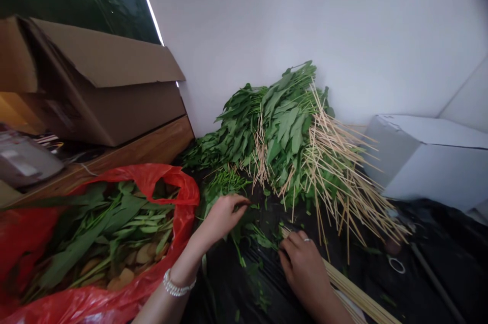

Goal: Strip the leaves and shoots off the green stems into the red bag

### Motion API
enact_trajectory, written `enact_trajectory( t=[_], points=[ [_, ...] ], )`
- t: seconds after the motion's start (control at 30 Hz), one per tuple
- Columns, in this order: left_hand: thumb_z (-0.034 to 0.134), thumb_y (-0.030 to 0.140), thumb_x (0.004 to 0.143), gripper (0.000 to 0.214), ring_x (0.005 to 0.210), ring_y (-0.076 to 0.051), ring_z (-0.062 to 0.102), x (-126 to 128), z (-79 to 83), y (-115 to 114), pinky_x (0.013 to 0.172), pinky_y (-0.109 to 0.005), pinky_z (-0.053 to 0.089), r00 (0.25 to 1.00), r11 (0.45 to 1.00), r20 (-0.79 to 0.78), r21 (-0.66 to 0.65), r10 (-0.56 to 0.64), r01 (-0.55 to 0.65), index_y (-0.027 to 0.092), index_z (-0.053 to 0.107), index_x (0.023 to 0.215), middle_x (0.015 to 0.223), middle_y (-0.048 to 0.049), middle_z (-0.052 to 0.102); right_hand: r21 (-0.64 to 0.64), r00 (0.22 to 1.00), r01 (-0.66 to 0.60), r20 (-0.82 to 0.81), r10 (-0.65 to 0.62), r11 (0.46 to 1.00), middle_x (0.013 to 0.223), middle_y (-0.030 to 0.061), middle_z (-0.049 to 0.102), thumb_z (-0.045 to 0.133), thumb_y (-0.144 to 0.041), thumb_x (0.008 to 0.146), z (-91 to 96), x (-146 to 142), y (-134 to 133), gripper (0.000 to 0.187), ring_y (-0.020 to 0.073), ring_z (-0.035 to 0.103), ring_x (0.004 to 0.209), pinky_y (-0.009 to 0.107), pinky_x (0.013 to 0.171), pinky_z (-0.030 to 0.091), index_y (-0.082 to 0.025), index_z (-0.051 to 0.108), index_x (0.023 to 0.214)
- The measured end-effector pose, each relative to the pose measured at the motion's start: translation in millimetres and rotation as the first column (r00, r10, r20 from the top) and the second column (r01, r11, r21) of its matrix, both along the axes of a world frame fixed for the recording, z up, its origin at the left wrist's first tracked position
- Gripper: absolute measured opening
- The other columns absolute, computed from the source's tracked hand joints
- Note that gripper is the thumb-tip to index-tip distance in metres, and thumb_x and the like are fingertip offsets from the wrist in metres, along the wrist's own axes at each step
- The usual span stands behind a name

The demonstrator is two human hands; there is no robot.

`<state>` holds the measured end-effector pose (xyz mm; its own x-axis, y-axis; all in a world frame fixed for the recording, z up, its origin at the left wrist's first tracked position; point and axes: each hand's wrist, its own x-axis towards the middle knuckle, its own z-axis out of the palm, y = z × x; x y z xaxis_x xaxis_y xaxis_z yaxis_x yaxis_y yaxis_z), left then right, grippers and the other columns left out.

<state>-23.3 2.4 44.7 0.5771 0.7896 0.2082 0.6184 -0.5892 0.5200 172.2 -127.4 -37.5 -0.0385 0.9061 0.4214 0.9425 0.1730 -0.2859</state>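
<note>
Far left, a cardboard box (95, 85) sits on a wooden ledge (152, 146), and just below, a red plastic bag (186, 197) lies stuffed with long green leaves (102, 227). Moving right, here's the left hand (224, 217), a pearl bracelet (177, 283) at the wrist, its fingers (236, 203) curled and bunched right over loose green sprigs (259, 235) on a black plastic sheet (229, 288); whether they're gripping, you can't tell. Next, the right hand (303, 270) has its fingers (290, 248) clenched around a bundle of wooden skewers (358, 293). Beyond, a big leafy pile (282, 131) leans against the white wall (305, 19), loose skewers (335, 176) fanning from it toward a white box (423, 161).
</note>
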Motion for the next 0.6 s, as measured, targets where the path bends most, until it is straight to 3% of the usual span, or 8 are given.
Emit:
enact_trajectory(
  t=[0.17, 0.3, 0.37, 0.43, 0.5, 0.6],
  points=[
    [0.050, 0.022, 0.086, 0.024, 0.089, -0.018, 0.067, -9, -4.8, -1, 0.080, -0.025, 0.048, 0.994, 0.996, 0.081, -0.044, 0.080, -0.077, 0.022, 0.073, 0.095, 0.096, -0.0017, 0.074, 0.162, 0.972, 0.085, -0.231, -0.046, 0.983, 0.079, 0.0053, 0.061, 0.053, -0.022, 0.088, 5.8, 12, 1, 0.010, 0.0233, 0.054, 0.081, 0.037, 0.078, 0.039, -0.023, 0.058, 0.080],
    [0.052, 0.024, 0.086, 0.023, 0.087, -0.019, 0.067, -11, -6.9, -2, 0.078, -0.025, 0.048, 0.991, 0.993, 0.098, -0.075, 0.095, -0.088, 0.022, 0.073, 0.094, 0.094, -0.0017, 0.075, 0.176, 0.839, 0.214, -0.537, -0.089, 0.961, 0.082, 0.0058, 0.064, 0.055, -0.035, 0.087, 13.2, 13, -1, 0.012, 0.0230, 0.058, 0.081, 0.036, 0.077, 0.042, -0.024, 0.060, 0.083],
    [0.052, 0.026, 0.086, 0.023, 0.088, -0.019, 0.067, -10, -6.5, -3, 0.077, -0.025, 0.048, 0.987, 0.991, 0.114, -0.084, 0.116, -0.107, 0.021, 0.074, 0.093, 0.094, -0.0023, 0.075, 0.102, 0.691, 0.276, -0.712, -0.123, 0.956, 0.083, 0.0055, 0.066, 0.058, -0.041, 0.085, 16.9, 11, -2, 0.017, 0.0221, 0.060, 0.079, 0.035, 0.074, 0.044, -0.024, 0.061, 0.086],
    [0.052, 0.029, 0.088, 0.024, 0.085, -0.020, 0.067, -7, -5.3, -6, 0.075, -0.025, 0.048, 0.978, 0.986, 0.141, -0.098, 0.151, -0.138, 0.020, 0.074, 0.091, 0.092, -0.0030, 0.075, 0.035, 0.491, 0.306, -0.862, -0.125, 0.952, 0.083, 0.0046, 0.066, 0.062, -0.048, 0.081, 19.8, 11, -3, 0.025, 0.0212, 0.062, 0.078, 0.034, 0.074, 0.046, -0.024, 0.060, 0.087],
    [0.053, 0.032, 0.088, 0.024, 0.083, -0.019, 0.067, -4, -4.6, -9, 0.074, -0.025, 0.048, 0.966, 0.980, 0.180, -0.113, 0.184, -0.166, 0.019, 0.073, 0.089, 0.090, -0.0031, 0.074, -0.018, 0.305, 0.278, -0.946, -0.106, 0.960, 0.081, 0.0037, 0.067, 0.067, -0.052, 0.076, 20.7, 14, -2, 0.031, 0.0204, 0.062, 0.079, 0.032, 0.074, 0.048, -0.023, 0.060, 0.085],
    [0.059, 0.034, 0.085, 0.024, 0.081, -0.018, 0.066, 3, -6.8, -15, 0.075, -0.026, 0.049, 0.944, 0.975, 0.263, -0.150, 0.201, -0.166, 0.019, 0.071, 0.100, 0.090, -0.0030, 0.073, -0.087, 0.114, 0.193, -0.987, -0.111, 0.977, 0.076, 0.0021, 0.067, 0.076, -0.051, 0.067, 18.3, 20, 1, 0.036, 0.0177, 0.061, 0.072, 0.029, 0.068, 0.049, -0.022, 0.062, 0.082]
  ],
)
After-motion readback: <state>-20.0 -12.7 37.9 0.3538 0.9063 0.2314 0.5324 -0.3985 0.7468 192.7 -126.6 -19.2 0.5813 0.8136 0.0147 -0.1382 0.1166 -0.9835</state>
